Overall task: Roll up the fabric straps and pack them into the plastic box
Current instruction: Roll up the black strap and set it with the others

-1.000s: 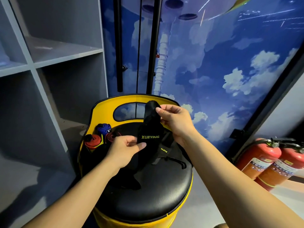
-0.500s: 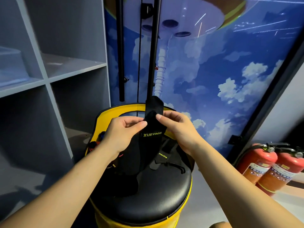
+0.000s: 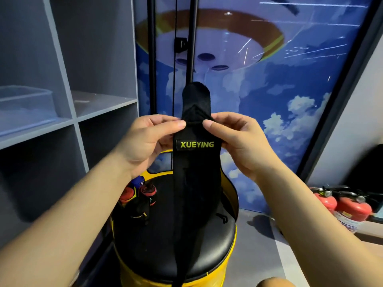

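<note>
I hold a black fabric strap (image 3: 195,172) with a yellow XUEYING label upright in front of me. My left hand (image 3: 145,141) pinches its left edge and my right hand (image 3: 234,141) pinches its right edge, both just above the label. The strap's rounded top end stands above my fingers and its long tail hangs down over the stool. Several rolled straps, red (image 3: 126,195), dark red (image 3: 147,192), blue (image 3: 138,181) and black (image 3: 141,210), lie at the back left of the black stool seat (image 3: 157,245). A clear plastic box (image 3: 24,104) sits on the left shelf.
The grey shelf unit (image 3: 68,112) stands to the left. The yellow-sided stool has a backrest (image 3: 163,175) behind the seat. Black poles (image 3: 152,59) rise before a blue sky mural. Two red fire extinguishers (image 3: 344,206) lie on the floor at right.
Both hands have lifted the black strap higher, off the stool seat. My left hand moved up from the strap's lower part to pinch the edge opposite my right hand.
</note>
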### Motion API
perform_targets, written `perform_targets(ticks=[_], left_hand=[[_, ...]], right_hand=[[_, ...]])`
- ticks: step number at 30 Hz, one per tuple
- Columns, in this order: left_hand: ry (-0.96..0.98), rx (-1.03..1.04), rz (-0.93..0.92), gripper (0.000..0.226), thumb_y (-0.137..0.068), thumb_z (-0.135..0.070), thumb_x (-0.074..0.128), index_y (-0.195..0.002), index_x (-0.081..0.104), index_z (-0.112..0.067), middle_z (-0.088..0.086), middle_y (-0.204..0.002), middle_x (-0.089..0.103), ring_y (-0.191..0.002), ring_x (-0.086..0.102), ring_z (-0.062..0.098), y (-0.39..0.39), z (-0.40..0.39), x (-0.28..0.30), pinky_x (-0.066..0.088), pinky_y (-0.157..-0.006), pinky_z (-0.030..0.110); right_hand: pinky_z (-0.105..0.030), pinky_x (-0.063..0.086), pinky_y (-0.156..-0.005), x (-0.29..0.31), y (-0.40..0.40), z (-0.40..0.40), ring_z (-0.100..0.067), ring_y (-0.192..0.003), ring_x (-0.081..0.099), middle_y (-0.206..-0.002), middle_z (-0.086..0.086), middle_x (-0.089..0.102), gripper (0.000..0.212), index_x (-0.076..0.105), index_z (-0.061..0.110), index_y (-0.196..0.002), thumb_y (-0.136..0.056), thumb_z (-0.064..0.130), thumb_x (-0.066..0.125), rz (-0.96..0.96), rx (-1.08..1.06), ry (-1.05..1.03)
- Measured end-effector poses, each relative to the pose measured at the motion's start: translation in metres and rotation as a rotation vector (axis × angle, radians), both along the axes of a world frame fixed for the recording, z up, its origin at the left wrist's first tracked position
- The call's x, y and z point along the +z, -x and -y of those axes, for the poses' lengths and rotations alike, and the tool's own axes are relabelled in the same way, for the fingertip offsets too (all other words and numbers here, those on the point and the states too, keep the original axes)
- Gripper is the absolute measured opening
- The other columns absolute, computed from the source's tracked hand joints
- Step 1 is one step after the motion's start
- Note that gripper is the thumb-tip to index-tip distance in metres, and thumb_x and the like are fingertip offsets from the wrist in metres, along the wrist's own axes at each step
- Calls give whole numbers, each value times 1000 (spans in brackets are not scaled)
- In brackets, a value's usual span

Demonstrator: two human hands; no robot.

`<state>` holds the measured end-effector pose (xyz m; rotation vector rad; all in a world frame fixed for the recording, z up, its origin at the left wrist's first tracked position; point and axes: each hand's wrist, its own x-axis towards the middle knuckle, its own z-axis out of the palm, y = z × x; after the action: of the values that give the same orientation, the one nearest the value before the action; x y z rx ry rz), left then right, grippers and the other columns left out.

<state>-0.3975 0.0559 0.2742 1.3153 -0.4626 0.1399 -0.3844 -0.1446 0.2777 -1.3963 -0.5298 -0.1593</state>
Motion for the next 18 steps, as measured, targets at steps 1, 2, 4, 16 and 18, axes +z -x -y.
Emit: perform_targets(ticks=[1, 2, 4, 16, 18], left_hand=[[0, 12, -5, 9, -73, -15, 70, -81, 73, -11, 4, -69, 72, -58, 67, 11, -3, 0, -3, 56, -63, 23], [-9, 24, -20, 9, -73, -17, 71, -80, 74, -13, 4, -71, 72, -59, 67, 12, -7, -1, -9, 56, -64, 24], [-55, 59, -65, 8, -75, -19, 73, -81, 75, -14, 7, -73, 72, -60, 67, 15, -19, -2, -29, 55, -62, 26], [-242, 292, -535, 12, -85, -21, 79, -96, 74, -23, 5, -102, 76, -98, 68, 24, -122, -7, -223, 53, -82, 36], [-236, 319, -543, 16, -86, -22, 79, -102, 74, -23, 4, -106, 75, -102, 69, 23, -135, -8, -234, 55, -87, 39]], right_hand=[[-26, 52, -75, -1, -1, -1, -17, -83, 68, -88, -7, 73, 26, 72, 4, -101, -79, 16, 80, -4, -8, -5], [-23, 51, -72, -7, -5, -2, -15, -79, 67, -86, -6, 72, 21, 71, 4, -100, -82, 12, 78, -15, -22, 0], [-22, 50, -71, -29, -17, -4, -14, -78, 66, -87, -7, 72, 19, 71, 1, -102, -85, 9, 76, -67, -54, 32], [-35, 55, -77, -209, -114, -22, -18, -80, 67, -88, -9, 73, 15, 74, 3, -96, -84, 10, 80, -424, -162, 200], [-44, 56, -86, -221, -130, -26, -22, -86, 69, -96, -15, 75, 22, 74, 5, -98, -81, 16, 83, -442, -181, 206]])
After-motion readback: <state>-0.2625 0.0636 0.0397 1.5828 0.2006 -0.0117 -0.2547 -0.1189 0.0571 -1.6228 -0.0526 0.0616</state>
